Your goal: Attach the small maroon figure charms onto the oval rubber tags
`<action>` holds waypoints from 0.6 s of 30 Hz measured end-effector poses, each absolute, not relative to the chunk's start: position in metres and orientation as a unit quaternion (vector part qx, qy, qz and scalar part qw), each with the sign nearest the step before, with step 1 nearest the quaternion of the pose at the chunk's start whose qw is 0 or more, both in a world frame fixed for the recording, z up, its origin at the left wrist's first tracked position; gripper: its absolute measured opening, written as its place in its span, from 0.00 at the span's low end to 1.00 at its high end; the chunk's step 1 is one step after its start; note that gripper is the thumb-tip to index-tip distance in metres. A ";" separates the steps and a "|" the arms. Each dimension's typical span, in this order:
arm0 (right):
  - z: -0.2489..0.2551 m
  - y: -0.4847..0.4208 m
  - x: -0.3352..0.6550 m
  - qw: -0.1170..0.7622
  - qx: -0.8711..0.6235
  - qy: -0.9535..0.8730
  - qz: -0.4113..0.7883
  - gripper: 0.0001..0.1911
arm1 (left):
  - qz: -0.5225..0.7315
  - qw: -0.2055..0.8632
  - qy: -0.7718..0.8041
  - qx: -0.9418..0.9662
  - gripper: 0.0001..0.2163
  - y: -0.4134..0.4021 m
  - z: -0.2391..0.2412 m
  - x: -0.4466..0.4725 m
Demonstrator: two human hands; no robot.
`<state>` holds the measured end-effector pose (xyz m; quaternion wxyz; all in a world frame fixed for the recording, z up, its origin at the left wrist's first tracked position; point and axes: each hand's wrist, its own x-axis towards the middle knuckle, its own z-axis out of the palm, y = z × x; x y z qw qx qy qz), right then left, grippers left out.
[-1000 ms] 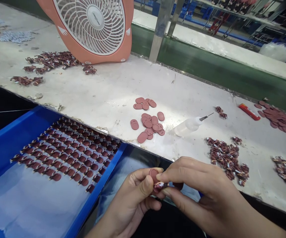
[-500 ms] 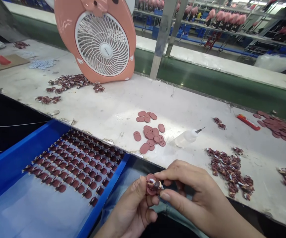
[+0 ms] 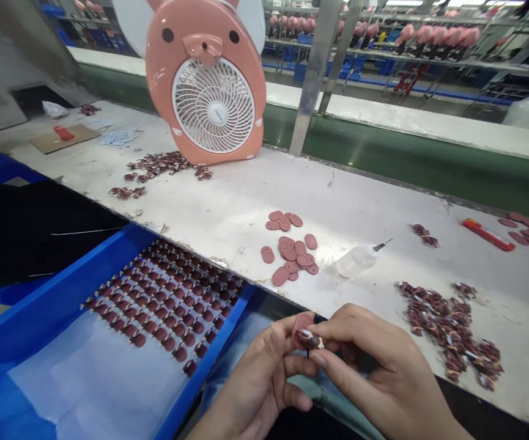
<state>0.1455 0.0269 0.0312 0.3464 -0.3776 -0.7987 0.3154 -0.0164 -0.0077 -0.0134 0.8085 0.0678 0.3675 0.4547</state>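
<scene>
Your fingertips cover most of the reddish oval piece (image 3: 304, 335), and its small patterned part is hard to make out. Both wrists are cut off at the bottom edge. At lower centre, your left hand (image 3: 264, 379) pinches the piece between thumb and forefinger, and your right hand (image 3: 383, 373) is closed on it from the right. Loose oval pads (image 3: 292, 250) and a glue bottle (image 3: 358, 261) lie above, with the blue tray (image 3: 48, 293) at lower left. The view has lifted since the earlier frame, so the fan (image 3: 209, 91) now shows whole. Your grip is unchanged.
</scene>
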 end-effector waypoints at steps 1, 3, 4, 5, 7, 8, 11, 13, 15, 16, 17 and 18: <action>0.026 0.025 0.144 0.360 -0.377 -0.815 0.254 0.08 | 0.481 0.778 0.395 0.082 0.25 -0.009 -0.014 -0.016; 0.014 0.022 0.141 0.377 -0.364 -0.839 0.146 0.09 | 0.538 0.710 0.440 0.112 0.21 -0.013 -0.015 -0.017; 0.008 0.021 0.138 0.381 -0.351 -0.849 0.105 0.10 | 0.559 0.685 0.450 0.127 0.20 -0.014 -0.016 -0.017; 0.002 0.020 0.135 0.383 -0.333 -0.858 0.078 0.11 | 0.571 0.669 0.455 0.139 0.20 -0.015 -0.016 -0.018; -0.005 0.021 0.126 0.387 -0.301 -0.870 0.057 0.12 | 0.578 0.654 0.464 0.152 0.20 -0.016 -0.016 -0.020; -0.007 0.021 0.121 0.385 -0.288 -0.875 0.053 0.11 | 0.582 0.645 0.471 0.153 0.20 -0.016 -0.015 -0.021; -0.007 0.025 0.105 0.374 -0.268 -0.886 0.055 0.08 | 0.589 0.603 0.518 0.146 0.19 -0.016 -0.014 -0.025; -0.005 0.025 0.098 0.371 -0.259 -0.891 0.045 0.08 | 0.585 0.574 0.555 0.143 0.19 -0.017 -0.015 -0.030; -0.004 0.022 0.096 0.367 -0.247 -0.896 0.038 0.10 | 0.573 0.545 0.594 0.146 0.18 -0.020 -0.020 -0.041; -0.004 0.019 0.098 0.370 -0.239 -0.897 0.034 0.10 | 0.565 0.527 0.617 0.148 0.18 -0.023 -0.025 -0.050; -0.004 0.016 0.101 0.374 -0.235 -0.897 0.030 0.09 | 0.555 0.504 0.645 0.151 0.18 -0.027 -0.031 -0.063; -0.005 0.013 0.105 0.375 -0.238 -0.896 0.029 0.08 | 0.541 0.475 0.676 0.155 0.18 -0.032 -0.039 -0.078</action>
